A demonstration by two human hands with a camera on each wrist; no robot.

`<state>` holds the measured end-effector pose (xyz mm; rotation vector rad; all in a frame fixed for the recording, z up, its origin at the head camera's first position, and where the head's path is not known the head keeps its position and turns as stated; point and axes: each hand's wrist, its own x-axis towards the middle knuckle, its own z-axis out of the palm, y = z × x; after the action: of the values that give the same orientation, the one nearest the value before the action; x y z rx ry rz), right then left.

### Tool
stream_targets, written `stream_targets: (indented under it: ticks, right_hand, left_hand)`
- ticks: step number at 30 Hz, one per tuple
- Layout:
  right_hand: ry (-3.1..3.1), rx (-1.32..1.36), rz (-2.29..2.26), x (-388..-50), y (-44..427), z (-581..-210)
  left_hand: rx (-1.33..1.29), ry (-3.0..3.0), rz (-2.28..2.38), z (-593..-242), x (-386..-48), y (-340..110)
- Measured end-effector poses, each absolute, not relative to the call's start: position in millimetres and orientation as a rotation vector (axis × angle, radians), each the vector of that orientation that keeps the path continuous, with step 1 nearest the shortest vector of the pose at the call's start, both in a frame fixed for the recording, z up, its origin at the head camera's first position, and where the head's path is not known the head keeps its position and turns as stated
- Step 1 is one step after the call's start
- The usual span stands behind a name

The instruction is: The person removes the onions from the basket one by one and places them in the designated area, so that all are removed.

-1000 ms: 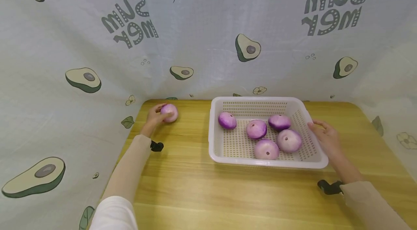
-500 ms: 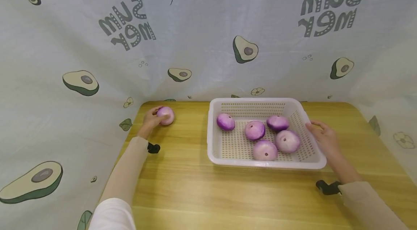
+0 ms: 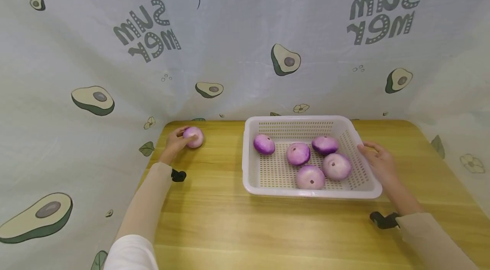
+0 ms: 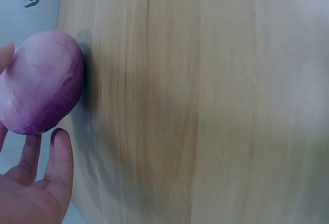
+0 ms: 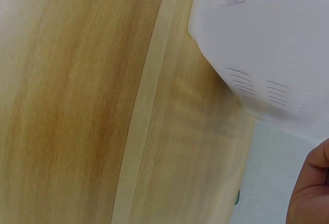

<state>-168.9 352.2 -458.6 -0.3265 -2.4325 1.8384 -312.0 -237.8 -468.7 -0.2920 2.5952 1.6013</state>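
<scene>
At the far left of the table my left hand (image 3: pixel 176 141) holds a purple onion (image 3: pixel 193 137), thumb on the near side and fingers behind. In the left wrist view the same onion (image 4: pixel 43 82) sits close to the wood, its shadow beside it; whether it touches is unclear. My right hand (image 3: pixel 380 163) grips the right rim of a white plastic basket (image 3: pixel 311 192), its fingers partly hidden. Several purple onions lie inside, among them one at the left (image 3: pixel 264 144) and one near the front (image 3: pixel 310 177). The right wrist view has the basket's slotted outer wall (image 5: pixel 257 34).
The wooden table (image 3: pixel 229 227) runs up to a pale curtain (image 3: pixel 237 19) printed with avocados, behind and at the left. Bare wood lies between the left onion and the basket, and in front of the basket. A black wrist mount (image 3: pixel 178 175) hangs by each sleeve.
The whole head view shifts slightly left and down. Both hands keep their places, the left on the onion and the right at the basket rim.
</scene>
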Motion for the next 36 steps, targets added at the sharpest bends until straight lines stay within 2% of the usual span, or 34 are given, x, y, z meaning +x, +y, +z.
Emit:
stream_targets:
  ticks: [18, 27, 36]
  right_hand:
    - [-2.415, -0.288, 1.857, -170.4, 353.2, -462.3]
    - [-2.441, -0.305, 1.830, -169.0, 352.9, -462.8]
    - [-2.394, -0.277, 1.886, -169.3, 355.5, -464.5]
  left_hand:
    - [-0.252, 2.617, 1.594, -458.5, -311.4, -247.4]
    - [-0.128, 2.612, 1.588, -424.6, -310.8, -236.1]
    - [0.047, 2.504, 1.718, -386.9, -308.0, -200.3]
